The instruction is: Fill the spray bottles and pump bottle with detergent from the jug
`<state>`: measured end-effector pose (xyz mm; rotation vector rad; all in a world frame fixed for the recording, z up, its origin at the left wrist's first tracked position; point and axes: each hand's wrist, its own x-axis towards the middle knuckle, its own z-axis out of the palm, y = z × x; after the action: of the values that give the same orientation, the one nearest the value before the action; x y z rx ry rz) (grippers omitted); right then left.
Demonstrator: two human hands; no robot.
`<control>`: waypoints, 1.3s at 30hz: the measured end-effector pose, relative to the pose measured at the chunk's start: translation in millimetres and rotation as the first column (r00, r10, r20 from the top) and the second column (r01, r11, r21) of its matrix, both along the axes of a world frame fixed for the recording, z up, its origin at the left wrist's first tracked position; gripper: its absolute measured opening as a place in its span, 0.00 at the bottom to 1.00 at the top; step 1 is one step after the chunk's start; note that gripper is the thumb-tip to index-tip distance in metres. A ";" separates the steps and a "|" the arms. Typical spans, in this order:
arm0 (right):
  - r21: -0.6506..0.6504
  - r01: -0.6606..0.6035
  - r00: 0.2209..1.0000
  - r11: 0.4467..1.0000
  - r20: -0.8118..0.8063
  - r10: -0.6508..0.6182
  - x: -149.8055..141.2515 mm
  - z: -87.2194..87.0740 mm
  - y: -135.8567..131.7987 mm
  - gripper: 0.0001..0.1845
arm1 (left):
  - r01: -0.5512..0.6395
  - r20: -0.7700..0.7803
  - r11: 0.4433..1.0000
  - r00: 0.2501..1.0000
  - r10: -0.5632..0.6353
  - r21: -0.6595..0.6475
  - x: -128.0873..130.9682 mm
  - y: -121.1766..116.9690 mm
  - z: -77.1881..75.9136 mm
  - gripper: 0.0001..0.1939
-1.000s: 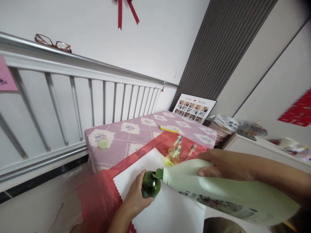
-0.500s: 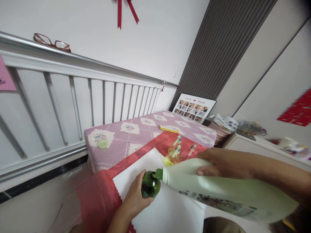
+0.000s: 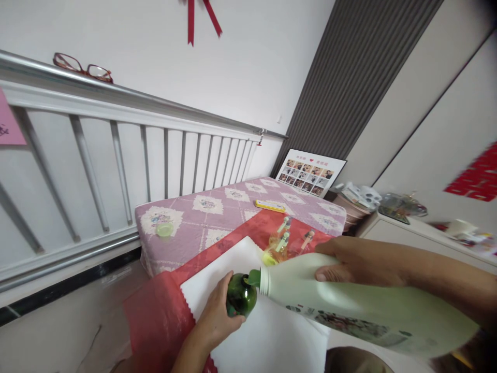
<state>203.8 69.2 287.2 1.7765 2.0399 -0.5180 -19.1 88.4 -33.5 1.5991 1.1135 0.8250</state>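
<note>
My right hand (image 3: 359, 261) grips a large pale green jug (image 3: 349, 305) from above, tipped sideways so its spout meets the mouth of a small dark green bottle (image 3: 240, 296). My left hand (image 3: 215, 313) is wrapped round that small bottle, which stands on a white cloth (image 3: 267, 342). Green liquid shows at the spout where jug and bottle meet.
The white cloth lies on a red cloth (image 3: 159, 316) over a pink patterned table cover (image 3: 217, 207). Small clear bottles (image 3: 283, 241), a yellow item (image 3: 269, 206) and a green cap (image 3: 165, 229) sit there. A white railing (image 3: 116, 155) carries glasses (image 3: 83, 67). A photo board (image 3: 310, 173) leans behind.
</note>
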 end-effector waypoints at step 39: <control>0.011 -0.014 1.000 1.000 0.022 0.014 2.1 -0.9 -0.4 0.33 | 0.009 -0.005 1.000 1.000 -0.009 -0.006 -2.3 -1.0 7.6 0.52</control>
<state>205.9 68.9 286.3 1.7652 2.0429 -0.4819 -21.3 87.5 -25.9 1.6018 1.1103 0.8112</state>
